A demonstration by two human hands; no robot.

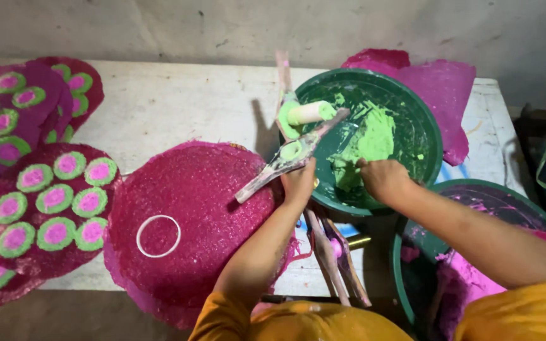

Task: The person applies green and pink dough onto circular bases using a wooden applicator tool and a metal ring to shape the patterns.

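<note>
While the right hand (pixel 382 179) digs into the green paste (pixel 364 148), it seems best to take only a small lump and to press it against the bowl wall, so that it does not drip on the way out. Its fingers are curled together down in the paste; whether they already pinch a lump I cannot tell. The left hand (pixel 299 183) rests at the near rim of the green bowl (pixel 424 120), and its fingers are closed on a stained wooden stick (pixel 289 161) that lies slanted over the rim. This hand should keep the stick still, I think, because a green-coated roller (pixel 308 113) sits just beside it.

The bowl stands near the far right corner of the worktop (pixel 178 101). The paste is bright green, thick and wet, and it is smeared over the dark inside of the bowl. A round pink disc (pixel 191 215) lies near the front edge, with a thin white ring (pixel 158 236) on it. Discs with green and pink spots (pixel 48 211) are at the left edge.
</note>
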